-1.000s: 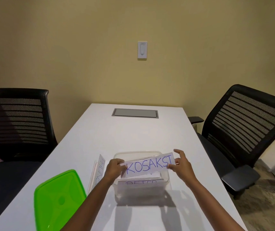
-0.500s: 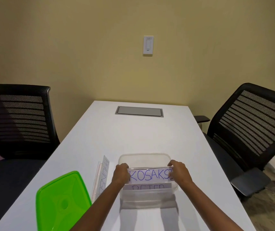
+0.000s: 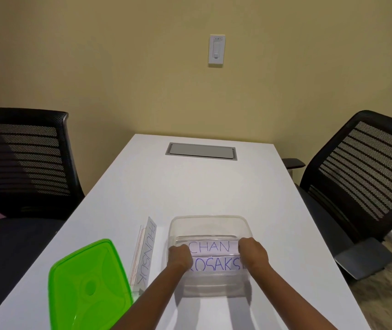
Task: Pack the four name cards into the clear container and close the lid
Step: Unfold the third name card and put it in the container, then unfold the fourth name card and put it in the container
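A clear plastic container stands on the white table. Inside it lies a card reading CHAN, and in front of that a card reading KOSAKSI. My left hand grips the left end of the KOSAKSI card and my right hand grips its right end, both reaching into the container. A card reading PHUNSUK stands on the table just left of the container. The green lid lies flat at the near left.
A grey cable hatch is set into the white table at its far end. Black mesh chairs stand on the left and the right. A wall switch is on the yellow wall.
Both hands have lowered the KOSAKSI card from above the rim down into the container. The CHAN card now shows behind it and the PETER card no longer shows.
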Demonstrator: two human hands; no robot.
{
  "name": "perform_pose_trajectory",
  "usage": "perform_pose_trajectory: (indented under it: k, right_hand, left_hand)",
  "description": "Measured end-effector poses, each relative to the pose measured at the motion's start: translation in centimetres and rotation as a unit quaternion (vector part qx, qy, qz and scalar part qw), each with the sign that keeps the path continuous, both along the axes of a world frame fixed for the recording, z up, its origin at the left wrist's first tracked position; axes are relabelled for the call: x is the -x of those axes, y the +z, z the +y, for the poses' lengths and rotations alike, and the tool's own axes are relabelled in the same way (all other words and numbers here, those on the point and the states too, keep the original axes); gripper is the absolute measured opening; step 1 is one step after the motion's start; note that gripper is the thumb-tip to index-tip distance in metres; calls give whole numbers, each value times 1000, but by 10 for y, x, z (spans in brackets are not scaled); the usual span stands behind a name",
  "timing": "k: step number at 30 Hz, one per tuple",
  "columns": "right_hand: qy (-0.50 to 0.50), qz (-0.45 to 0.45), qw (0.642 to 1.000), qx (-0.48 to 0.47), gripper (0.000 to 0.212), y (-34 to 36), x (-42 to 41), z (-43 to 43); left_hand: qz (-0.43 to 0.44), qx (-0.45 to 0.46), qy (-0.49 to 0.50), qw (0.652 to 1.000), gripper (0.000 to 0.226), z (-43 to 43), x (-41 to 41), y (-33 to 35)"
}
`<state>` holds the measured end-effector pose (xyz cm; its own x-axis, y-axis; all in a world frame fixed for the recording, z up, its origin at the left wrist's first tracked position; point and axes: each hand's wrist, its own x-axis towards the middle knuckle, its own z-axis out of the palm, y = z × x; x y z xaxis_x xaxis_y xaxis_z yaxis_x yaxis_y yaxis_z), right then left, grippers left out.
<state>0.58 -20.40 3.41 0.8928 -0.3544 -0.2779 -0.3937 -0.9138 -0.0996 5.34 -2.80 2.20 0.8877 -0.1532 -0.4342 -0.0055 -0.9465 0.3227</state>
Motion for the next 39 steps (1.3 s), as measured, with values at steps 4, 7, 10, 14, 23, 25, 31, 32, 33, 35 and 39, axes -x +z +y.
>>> perform_pose_trajectory:
  k: [4,7,10,14,23,25,31,32,33,35,39]
  right_hand:
    - [13,17,1000,6,28,-4,0,3]
    - [16,17,1000,3,27,-5,0,2]
    - [15,9,1000,2,28,-5,3,1]
    - [10,-34,999,-16,29,-1,7,10]
    - [87,-181,971,-127,29,16,-6,86]
    - [119,-189,964,-147,28,17,-6,107]
    - [200,-175,951,-161,30,12,-3,160]
    - [206,-168,951,-160,30,10,-3,166]
    - [209,-162,951,-159,31,8,-2,171]
    - [210,-153,952,-160,32,5,-1,176]
    - [201,-149,954,-169,32,0,-1,179]
  left_hand:
    - [-3,-7,0,1000,37,-2,1,-3]
    - [7,-4,7,1000,37,-1,3,-2]
    - [10,19,17,1000,38,-1,6,1]
    - [-58,109,49,991,32,4,11,11]
    - [-242,178,170,938,36,57,17,14]
    - [-204,151,191,948,39,72,17,9]
    - [-30,85,200,976,39,103,13,-18]
    - [-12,86,200,976,39,106,12,-22]
    - [4,89,202,975,38,108,11,-26]
    - [29,100,205,973,35,112,10,-31]
    - [49,121,214,968,31,114,8,-38]
